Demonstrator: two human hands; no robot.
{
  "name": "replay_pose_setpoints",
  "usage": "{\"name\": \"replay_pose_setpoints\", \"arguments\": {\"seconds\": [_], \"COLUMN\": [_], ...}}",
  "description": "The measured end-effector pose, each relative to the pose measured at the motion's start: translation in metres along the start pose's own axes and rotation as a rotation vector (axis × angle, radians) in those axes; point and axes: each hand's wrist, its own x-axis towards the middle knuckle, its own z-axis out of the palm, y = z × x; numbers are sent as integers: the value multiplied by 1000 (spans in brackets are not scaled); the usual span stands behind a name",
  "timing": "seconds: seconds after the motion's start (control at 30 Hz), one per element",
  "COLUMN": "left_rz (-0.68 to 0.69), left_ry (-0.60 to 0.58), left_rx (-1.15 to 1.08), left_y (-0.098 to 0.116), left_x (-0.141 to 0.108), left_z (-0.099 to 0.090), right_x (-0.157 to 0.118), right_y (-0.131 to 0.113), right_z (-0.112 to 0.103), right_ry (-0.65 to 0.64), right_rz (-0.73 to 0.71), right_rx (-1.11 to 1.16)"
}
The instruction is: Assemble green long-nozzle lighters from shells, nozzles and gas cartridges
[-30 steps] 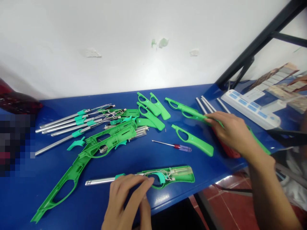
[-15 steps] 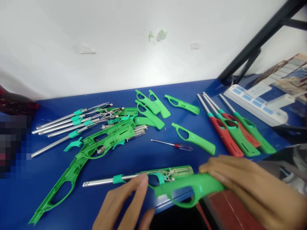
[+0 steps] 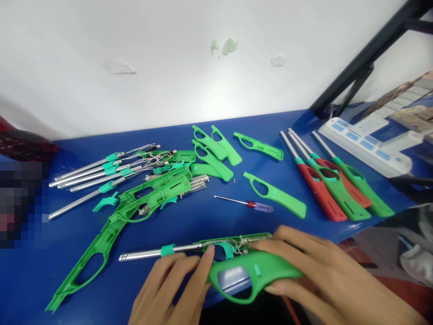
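My right hand (image 3: 304,266) grips a green lighter shell half (image 3: 270,266), fingers on top and thumb below, its smooth outer side showing. My left hand (image 3: 176,284) is closed at the narrow end of that shell half, its fingertips beside the metal tube; its thumb is hidden. Just behind lies an open lighter half (image 3: 260,235) with wires, a teal trigger (image 3: 226,249) and a long metal tube (image 3: 142,255) with a teal collar (image 3: 168,250). The held shell half partly covers it.
Left, several metal lighter tubes (image 3: 88,196) with wires lie near open green shell halves (image 3: 98,257). Behind are more green shells (image 3: 216,167) and a screwdriver (image 3: 259,206). Red and green assembled lighters (image 3: 348,198) and a power strip (image 3: 365,144) are on the right.
My right hand has brought the shell half left and slightly down, and it now meets my left fingers. My left hand has shifted slightly right. The view has moved a little.
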Motion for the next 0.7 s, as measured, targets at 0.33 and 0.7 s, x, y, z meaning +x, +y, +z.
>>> {"name": "replay_pose_setpoints", "arguments": {"seconds": [0.33, 0.7], "left_rz": [-159, -130], "left_ry": [-32, -172], "left_rx": [-67, -14], "left_y": [-3, -10], "left_x": [14, 7], "left_z": [4, -1], "right_x": [18, 16], "right_y": [-5, -6], "right_z": [16, 36], "right_ry": [15, 3], "right_rz": [59, 44], "right_rx": [63, 65]}}
